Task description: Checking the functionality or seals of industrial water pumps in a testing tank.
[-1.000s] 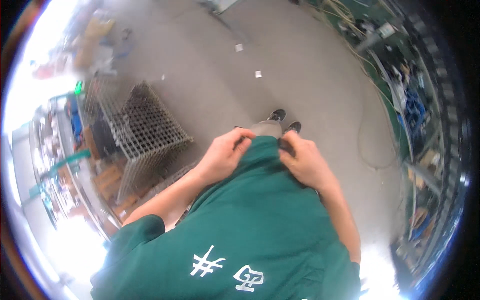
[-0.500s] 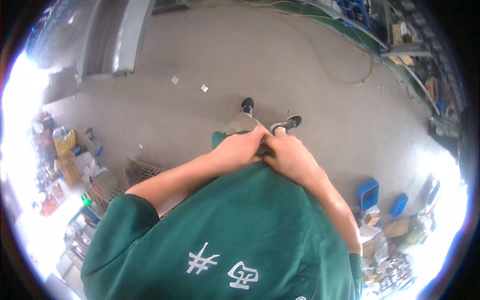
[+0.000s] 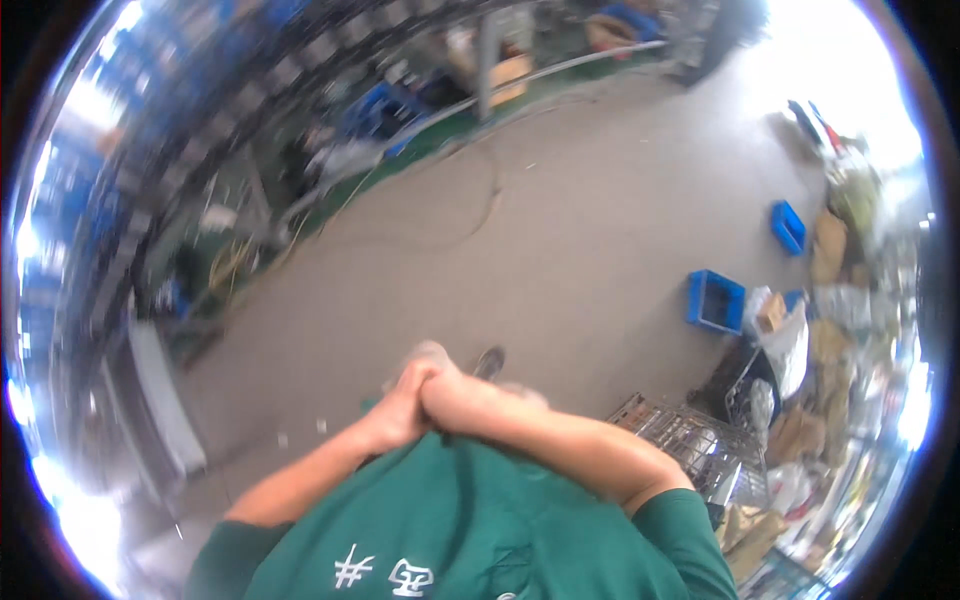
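Note:
My left hand (image 3: 399, 408) and my right hand (image 3: 447, 398) meet in front of my waist, just beyond the lower part of my green shirt (image 3: 430, 510). The right hand partly overlaps the left. Both look closed, fingers curled in toward each other. Motion blur and the overlap hide what they hold, if anything. A pale, blurred patch (image 3: 430, 350) shows just past the fingers; its kind is unclear. One dark shoe (image 3: 488, 362) stands on the floor beyond my right hand.
Blue bins (image 3: 716, 301) stand on the floor at the right, near a wire basket (image 3: 690, 440) and piled bags. A blurred rack (image 3: 330, 150) runs along the far left, with a hose (image 3: 490, 200) on the floor before it. A grey metal frame (image 3: 160, 400) is at left.
My body has turned right: the blue bins and rack have swung leftward and farther up in view. My hands stay together and now overlap more, with the right over the left.

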Demonstrator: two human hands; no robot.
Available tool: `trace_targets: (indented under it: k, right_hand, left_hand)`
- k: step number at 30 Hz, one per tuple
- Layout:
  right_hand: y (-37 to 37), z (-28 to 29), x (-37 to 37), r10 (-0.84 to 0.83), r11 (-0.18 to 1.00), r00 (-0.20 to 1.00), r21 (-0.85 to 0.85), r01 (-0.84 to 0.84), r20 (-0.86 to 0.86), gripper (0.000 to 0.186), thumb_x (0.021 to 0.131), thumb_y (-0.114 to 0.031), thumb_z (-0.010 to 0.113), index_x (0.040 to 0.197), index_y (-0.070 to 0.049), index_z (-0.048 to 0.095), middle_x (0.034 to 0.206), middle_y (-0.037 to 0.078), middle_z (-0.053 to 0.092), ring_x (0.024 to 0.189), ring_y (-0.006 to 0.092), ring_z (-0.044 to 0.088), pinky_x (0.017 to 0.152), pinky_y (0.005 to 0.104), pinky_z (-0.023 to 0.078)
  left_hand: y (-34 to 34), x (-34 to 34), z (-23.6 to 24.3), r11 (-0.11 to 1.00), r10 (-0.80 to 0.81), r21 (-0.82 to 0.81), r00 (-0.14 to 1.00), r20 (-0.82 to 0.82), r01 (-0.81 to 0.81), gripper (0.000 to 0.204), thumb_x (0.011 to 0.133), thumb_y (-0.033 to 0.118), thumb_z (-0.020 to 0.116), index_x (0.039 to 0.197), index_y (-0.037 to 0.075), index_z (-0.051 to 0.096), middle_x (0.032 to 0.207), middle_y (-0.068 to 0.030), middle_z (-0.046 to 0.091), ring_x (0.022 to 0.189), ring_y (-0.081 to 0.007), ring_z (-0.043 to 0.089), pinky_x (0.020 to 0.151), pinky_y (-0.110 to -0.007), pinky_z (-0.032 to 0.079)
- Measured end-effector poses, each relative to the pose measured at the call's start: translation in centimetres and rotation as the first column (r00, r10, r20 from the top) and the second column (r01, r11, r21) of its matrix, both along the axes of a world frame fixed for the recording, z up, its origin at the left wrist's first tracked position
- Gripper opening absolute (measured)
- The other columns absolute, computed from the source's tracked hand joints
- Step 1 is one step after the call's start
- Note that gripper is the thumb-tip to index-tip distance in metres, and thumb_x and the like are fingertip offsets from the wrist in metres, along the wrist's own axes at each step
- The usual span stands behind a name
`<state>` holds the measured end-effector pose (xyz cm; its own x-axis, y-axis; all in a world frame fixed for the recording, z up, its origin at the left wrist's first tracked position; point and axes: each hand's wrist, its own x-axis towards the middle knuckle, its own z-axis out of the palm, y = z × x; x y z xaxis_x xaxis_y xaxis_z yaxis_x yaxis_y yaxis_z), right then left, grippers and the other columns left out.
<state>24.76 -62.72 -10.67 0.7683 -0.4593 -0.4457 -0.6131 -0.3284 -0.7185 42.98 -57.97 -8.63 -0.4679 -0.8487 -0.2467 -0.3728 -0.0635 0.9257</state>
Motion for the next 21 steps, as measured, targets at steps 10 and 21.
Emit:
trace_targets:
  k: [10,21]
  right_hand:
    - [-12.6,-0.2,-26.5,-0.344,0.939,0.865,0.158,0.306,0.365,0.044,0.082,-0.012,0.07,0.125,-0.001,0.066,0.099,0.022,0.075,0.101,0.0383,0.073,0.088,0.0476,0.056]
    - [-33.1,11.3,-66.6,-0.679,0.688,0.732,0.301,0.66,-0.054,0.037,0.096,-0.04,0.073,0.115,-0.008,0.073,0.106,0.015,0.077,0.099,0.0307,0.074,0.089,0.0435,0.058]
  left_hand:
    - [-21.1,-19.9,2.2,0.771,-0.382,0.453,0.894,-0.234,0.448,0.064,0.101,0.027,0.074,0.156,0.006,0.048,0.149,-0.0095,0.057,0.14,-0.0184,0.051,0.12,-0.036,0.04]
    - [-52.9,-51.9,0.3,0.302,-0.945,0.48,0.324,0.038,0.824,0.047,0.107,0.037,0.061,0.143,0.007,0.058,0.132,-0.0113,0.066,0.121,-0.0204,0.06,0.105,-0.037,0.049]
